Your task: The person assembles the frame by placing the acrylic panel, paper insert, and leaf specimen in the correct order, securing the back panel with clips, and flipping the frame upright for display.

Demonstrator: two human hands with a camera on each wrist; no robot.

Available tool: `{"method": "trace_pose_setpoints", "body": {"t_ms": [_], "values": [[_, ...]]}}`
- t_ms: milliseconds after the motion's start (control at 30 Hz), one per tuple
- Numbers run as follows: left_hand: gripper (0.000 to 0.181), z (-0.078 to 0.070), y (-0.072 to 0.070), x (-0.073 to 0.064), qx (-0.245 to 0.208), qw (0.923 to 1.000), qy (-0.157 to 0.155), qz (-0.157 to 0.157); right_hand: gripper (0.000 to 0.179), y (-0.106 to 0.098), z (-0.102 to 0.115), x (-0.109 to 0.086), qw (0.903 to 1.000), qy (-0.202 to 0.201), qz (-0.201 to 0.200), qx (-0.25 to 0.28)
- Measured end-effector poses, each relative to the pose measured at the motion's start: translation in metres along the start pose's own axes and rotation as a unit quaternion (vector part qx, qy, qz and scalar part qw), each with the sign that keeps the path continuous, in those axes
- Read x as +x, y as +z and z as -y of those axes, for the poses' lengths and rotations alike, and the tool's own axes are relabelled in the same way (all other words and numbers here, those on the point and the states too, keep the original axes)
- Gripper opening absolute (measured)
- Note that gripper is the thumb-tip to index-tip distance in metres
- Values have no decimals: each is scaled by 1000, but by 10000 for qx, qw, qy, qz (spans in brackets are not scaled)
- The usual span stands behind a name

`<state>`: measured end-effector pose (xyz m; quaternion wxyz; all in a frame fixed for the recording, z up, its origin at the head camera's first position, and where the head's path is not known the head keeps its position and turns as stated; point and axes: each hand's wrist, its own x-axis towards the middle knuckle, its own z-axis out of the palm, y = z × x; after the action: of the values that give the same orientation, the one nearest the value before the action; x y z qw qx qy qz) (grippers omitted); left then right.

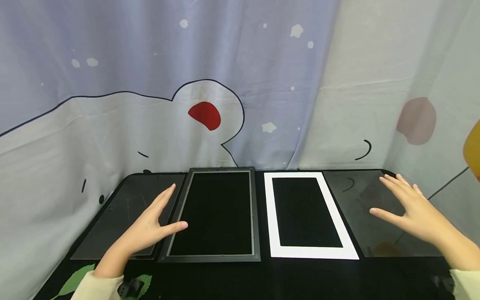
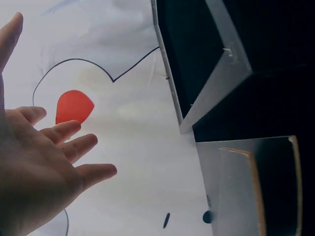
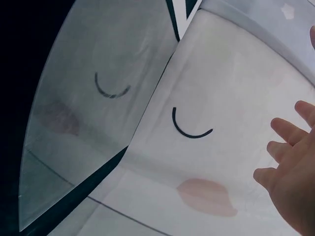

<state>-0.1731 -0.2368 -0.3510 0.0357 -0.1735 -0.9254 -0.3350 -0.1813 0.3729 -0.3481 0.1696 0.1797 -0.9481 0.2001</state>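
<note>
My left hand (image 1: 144, 231) hovers with spread fingers, overlapping a dark backing board (image 1: 101, 229) and the left edge of a grey picture frame (image 1: 256, 233). The frame lies flat with a thin silver inner border. To its right is a white picture mat (image 1: 275, 233) with a rectangular window. At the far right a clear glossy sheet (image 1: 360, 225) mirrors the curtain. My right hand (image 1: 416, 212) is raised over that sheet, its fingers apart and holding nothing. Both wrist views show the left palm (image 2: 39, 167) and right hand (image 3: 295, 162) held out against the curtain.
A black table (image 1: 300, 277) carries all the flat pieces side by side. Behind it hangs a printed curtain (image 1: 262, 104) whose bottom meets the back edge. Green leaves (image 1: 76, 279) show at the lower left, near the left sleeve (image 1: 99, 287).
</note>
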Motion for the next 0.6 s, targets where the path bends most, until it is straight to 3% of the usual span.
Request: {"method": "trace_pose_setpoints", "body": {"t_ms": [400, 600], "values": [[101, 12, 4, -16, -350, 9989, -122, 299, 88, 4, -22, -20, 9993, 286, -24, 235], [104, 16, 7, -21, -502, 9971, -265, 510, 89, 6, -36, -29, 9971, 696, 158, 259]]}}
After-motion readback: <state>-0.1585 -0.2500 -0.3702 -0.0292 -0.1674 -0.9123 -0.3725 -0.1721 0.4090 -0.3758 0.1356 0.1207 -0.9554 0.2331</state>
